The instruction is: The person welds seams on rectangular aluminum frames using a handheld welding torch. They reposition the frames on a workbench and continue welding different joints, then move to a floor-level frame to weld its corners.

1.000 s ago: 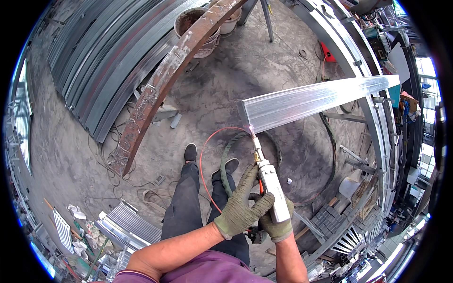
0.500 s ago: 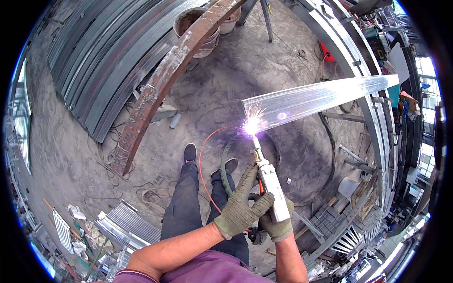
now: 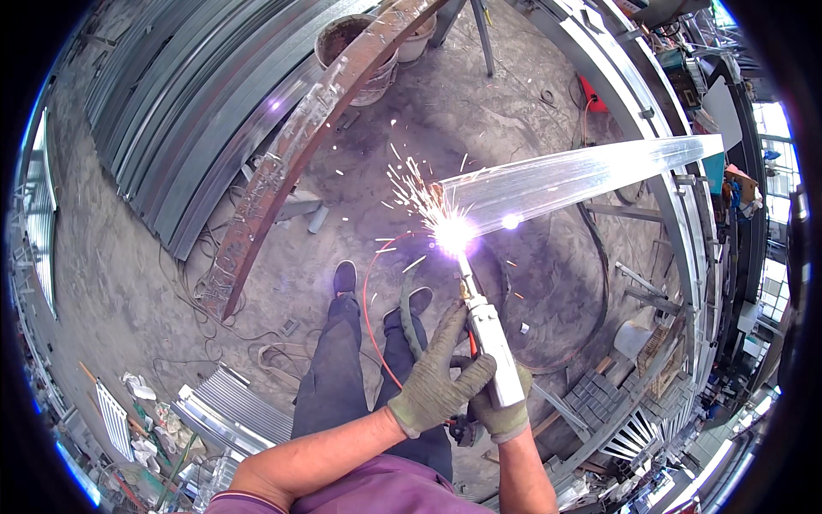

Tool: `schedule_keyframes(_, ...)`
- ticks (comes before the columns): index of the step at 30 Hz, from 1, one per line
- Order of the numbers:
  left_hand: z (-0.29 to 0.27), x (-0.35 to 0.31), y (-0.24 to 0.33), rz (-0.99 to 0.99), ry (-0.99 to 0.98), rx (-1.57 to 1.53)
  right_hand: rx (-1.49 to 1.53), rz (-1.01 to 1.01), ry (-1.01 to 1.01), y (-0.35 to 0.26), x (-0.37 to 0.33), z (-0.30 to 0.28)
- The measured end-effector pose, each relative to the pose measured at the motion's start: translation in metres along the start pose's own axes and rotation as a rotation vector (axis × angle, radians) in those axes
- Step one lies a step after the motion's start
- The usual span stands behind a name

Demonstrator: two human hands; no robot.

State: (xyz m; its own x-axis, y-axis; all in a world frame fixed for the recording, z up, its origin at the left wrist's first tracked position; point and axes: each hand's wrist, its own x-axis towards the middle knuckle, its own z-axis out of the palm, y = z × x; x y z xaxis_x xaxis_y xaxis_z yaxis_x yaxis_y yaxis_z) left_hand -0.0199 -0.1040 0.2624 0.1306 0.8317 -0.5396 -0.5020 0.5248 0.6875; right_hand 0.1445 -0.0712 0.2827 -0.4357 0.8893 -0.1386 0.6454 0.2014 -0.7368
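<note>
Both of my hands wear olive-green work gloves and grip a white handheld laser welding gun (image 3: 492,347). My left hand (image 3: 441,377) wraps its front part from the left, fingers stretched along the body. Behind it my right hand (image 3: 503,409) closes round the rear, its fingers partly hidden. At the gun's tip a bright violet-white glow (image 3: 453,234) sits against the near corner of a long shiny metal tube (image 3: 569,176). Sparks fly up and to the left from there. The glare hides the exact contact point. The tube's far end lies over a metal rail at the right.
A rusty steel beam (image 3: 274,176) crosses the left, beside stacked grey metal profiles (image 3: 184,111) and a dirty bucket (image 3: 372,81). An orange hose (image 3: 366,291) loops near my feet; dark cables (image 3: 599,283) lie on the floor. Grey blocks (image 3: 595,403) are stacked at the lower right.
The spark spray has grown and now fans farther to the upper left, with bits scattered about. The glow has shifted very slightly left. Both hands keep almost the same grip and place.
</note>
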Motion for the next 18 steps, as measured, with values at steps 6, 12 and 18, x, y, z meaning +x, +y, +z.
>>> schedule_keyframes(6, 0.005, -0.011, 0.004, 0.085, -0.025, 0.149, 0.034, 0.181, 0.018, -0.008, -0.022, 0.005)
schedule_keyframes(12, 0.008, -0.012, 0.005, 0.074, 0.002, 0.115, -0.059, 0.084, -0.035, -0.006, -0.021, -0.003)
schedule_keyframes(18, 0.004, -0.009, -0.001, 0.044, -0.013, 0.051, -0.029, 0.087, 0.05, 0.003, -0.023, 0.007)
